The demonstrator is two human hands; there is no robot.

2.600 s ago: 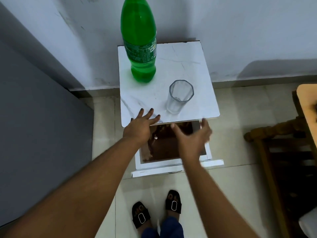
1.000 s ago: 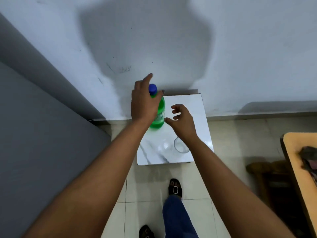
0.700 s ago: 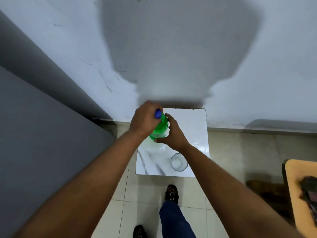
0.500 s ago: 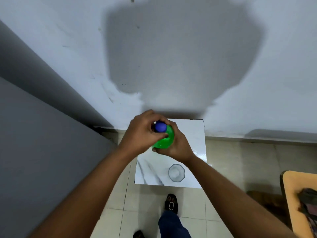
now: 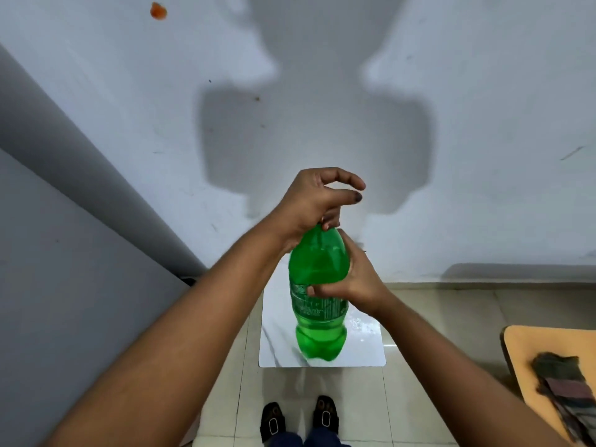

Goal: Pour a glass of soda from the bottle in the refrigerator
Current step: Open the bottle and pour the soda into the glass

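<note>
Right hand point(image 5: 354, 282) wrapped around upright green soda bottle point(image 5: 317, 295); left hand point(image 5: 317, 201) at twelve o'clock, fingers curled over its top.

Small white marble-patterned table point(image 5: 364, 346) against grey wall point(image 5: 451, 91). Orange spot point(image 5: 158, 11) high on wall. Wooden table point(image 5: 529, 356) right of white table, folded cloth point(image 5: 564, 385) on it.

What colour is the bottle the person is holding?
Bright green, see-through plastic bottle with a green printed label; clearest in the head view.
</note>
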